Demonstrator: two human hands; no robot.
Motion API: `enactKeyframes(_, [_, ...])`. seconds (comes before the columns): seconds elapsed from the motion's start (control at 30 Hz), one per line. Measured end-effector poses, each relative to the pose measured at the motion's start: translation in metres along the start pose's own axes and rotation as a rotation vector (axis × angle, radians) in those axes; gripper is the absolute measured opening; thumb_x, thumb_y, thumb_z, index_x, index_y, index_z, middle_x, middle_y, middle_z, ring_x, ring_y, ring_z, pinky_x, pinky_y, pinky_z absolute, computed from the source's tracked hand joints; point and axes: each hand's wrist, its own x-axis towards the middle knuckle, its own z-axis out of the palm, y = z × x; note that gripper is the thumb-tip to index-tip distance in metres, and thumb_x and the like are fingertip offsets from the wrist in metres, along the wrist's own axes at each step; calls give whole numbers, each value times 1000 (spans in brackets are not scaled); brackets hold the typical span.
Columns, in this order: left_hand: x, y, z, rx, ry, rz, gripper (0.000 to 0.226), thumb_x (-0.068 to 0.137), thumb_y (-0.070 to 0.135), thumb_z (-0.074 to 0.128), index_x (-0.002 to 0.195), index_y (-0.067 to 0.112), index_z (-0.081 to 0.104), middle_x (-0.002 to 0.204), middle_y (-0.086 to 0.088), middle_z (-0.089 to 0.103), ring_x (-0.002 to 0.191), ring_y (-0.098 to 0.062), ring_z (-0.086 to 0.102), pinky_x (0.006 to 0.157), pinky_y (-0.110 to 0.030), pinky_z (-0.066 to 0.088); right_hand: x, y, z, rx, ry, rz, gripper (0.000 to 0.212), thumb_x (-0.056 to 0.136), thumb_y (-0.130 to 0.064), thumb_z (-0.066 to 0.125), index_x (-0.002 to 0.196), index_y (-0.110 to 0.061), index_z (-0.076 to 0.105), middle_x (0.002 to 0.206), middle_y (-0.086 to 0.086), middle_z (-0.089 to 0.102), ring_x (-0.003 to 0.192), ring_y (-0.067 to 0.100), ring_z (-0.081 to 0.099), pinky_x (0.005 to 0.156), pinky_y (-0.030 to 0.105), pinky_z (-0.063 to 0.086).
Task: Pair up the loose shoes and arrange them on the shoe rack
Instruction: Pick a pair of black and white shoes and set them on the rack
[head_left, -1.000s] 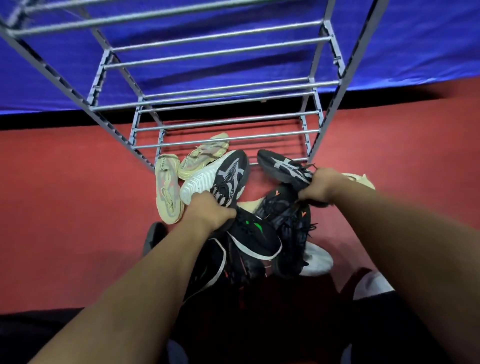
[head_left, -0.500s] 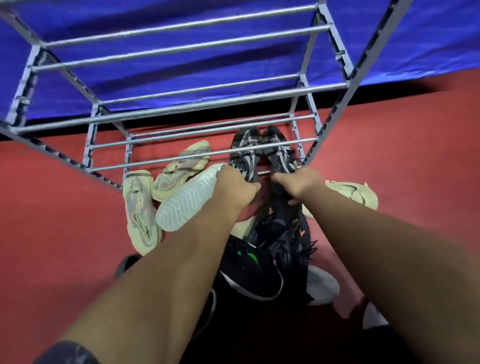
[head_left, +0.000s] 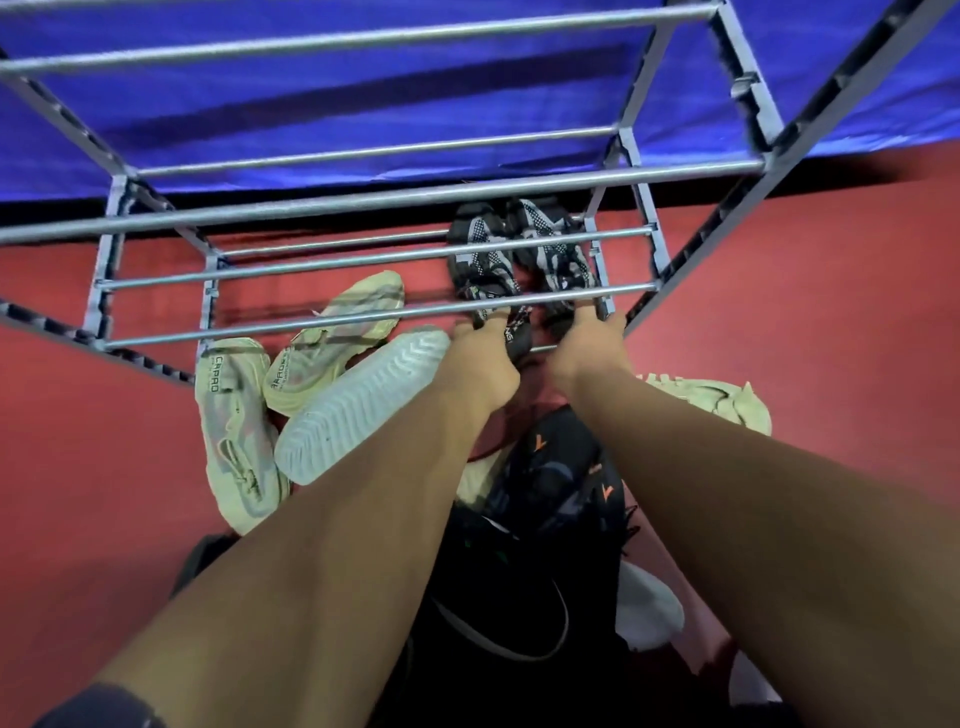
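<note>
A pair of black-and-white patterned sneakers lies side by side, toes pointing away, on the lowest bars at the right end of the grey metal shoe rack (head_left: 363, 202). My left hand (head_left: 483, 364) grips the heel of the left sneaker (head_left: 478, 254). My right hand (head_left: 592, 348) grips the heel of the right sneaker (head_left: 556, 254). Loose shoes lie on the red floor below the rack. Among them are two pale yellow-green sneakers (head_left: 234, 431) and a shoe turned over to show its white ribbed sole (head_left: 358, 405).
Black shoes with orange marks (head_left: 561, 467) are piled between my forearms, with a black shoe with a white stripe (head_left: 498, 613) and a white shoe (head_left: 649, 608) nearer me. A cream shoe (head_left: 711, 400) lies to the right. A blue cloth (head_left: 363, 104) hangs behind the rack.
Both hands lifted the patterned sneakers from the pile and pushed them forward onto the rack's lowest bars. My view moved closer to the rack.
</note>
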Motion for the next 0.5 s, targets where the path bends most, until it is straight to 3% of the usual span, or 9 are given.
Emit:
enactKeyframes(0.1, [3, -6, 3, 24, 19, 16, 74, 93, 13, 63, 161, 25, 36, 149, -19, 41, 126, -37, 59, 104, -39, 50, 6, 1, 2, -92, -41, -32, 49, 95, -7, 58, 143, -9, 46, 153, 19, 29, 126, 45, 58, 102, 49, 53])
enactKeyframes(0.2, [3, -7, 3, 0, 30, 21, 72, 94, 20, 67, 159, 24, 37, 141, -18, 47, 120, -37, 60, 98, -38, 51, 15, -6, -3, -137, 6, -87, 45, 101, -9, 50, 146, -8, 49, 152, 18, 46, 134, 38, 52, 106, 40, 47])
enactKeyframes(0.23, [3, -7, 3, -26, 42, 19, 74, 93, 21, 69, 160, 25, 37, 140, -18, 48, 120, -37, 60, 95, -37, 50, 18, -7, -5, -144, -3, -123, 53, 102, -9, 47, 155, -11, 41, 157, 16, 45, 140, 37, 48, 106, 37, 47])
enactKeyframes(0.27, [4, -8, 4, -60, 62, 9, 75, 92, 21, 70, 159, 23, 37, 138, -17, 50, 119, -36, 60, 92, -35, 49, 22, -9, -8, -123, -33, -127, 61, 104, -9, 45, 162, -16, 29, 163, 14, 38, 146, 34, 43, 102, 30, 51])
enactKeyframes(0.3, [4, -9, 6, -100, 87, -7, 75, 90, 21, 72, 157, 20, 39, 137, -16, 52, 120, -35, 60, 88, -33, 47, 25, -10, -11, -103, -68, -120, 62, 106, -11, 45, 164, -22, 27, 164, 12, 38, 146, 30, 45, 87, 18, 54])
enactKeyframes(0.37, [6, -11, 8, -182, 102, -39, 76, 86, 24, 74, 154, 19, 41, 133, -12, 58, 118, -32, 62, 83, -31, 44, 32, -8, -13, -53, -123, -97, 48, 109, -21, 45, 157, -24, 44, 152, 8, 54, 132, 25, 58, 45, 5, 39])
enactKeyframes(0.4, [7, -12, 10, -207, 82, -37, 80, 85, 25, 75, 156, 23, 39, 133, -10, 61, 118, -30, 62, 83, -30, 43, 35, -8, -12, -48, -148, -77, 44, 110, -23, 46, 154, -21, 49, 148, 8, 58, 129, 25, 59, 38, 8, 35])
enactKeyframes(0.47, [7, -13, 10, -188, 34, -14, 87, 85, 27, 75, 161, 29, 34, 137, -9, 60, 119, -29, 62, 85, -27, 43, 37, -9, -15, 1, -148, -49, 41, 111, -20, 46, 151, -12, 50, 145, 13, 59, 129, 29, 59, 42, 5, 37])
enactKeyframes(0.5, [7, -14, 10, -164, 25, -7, 86, 86, 26, 74, 162, 29, 34, 140, -10, 59, 121, -29, 62, 86, -27, 43, 37, -9, -14, 10, -113, -55, 39, 110, -18, 47, 149, -11, 51, 141, 15, 60, 126, 32, 60, 54, 5, 46])
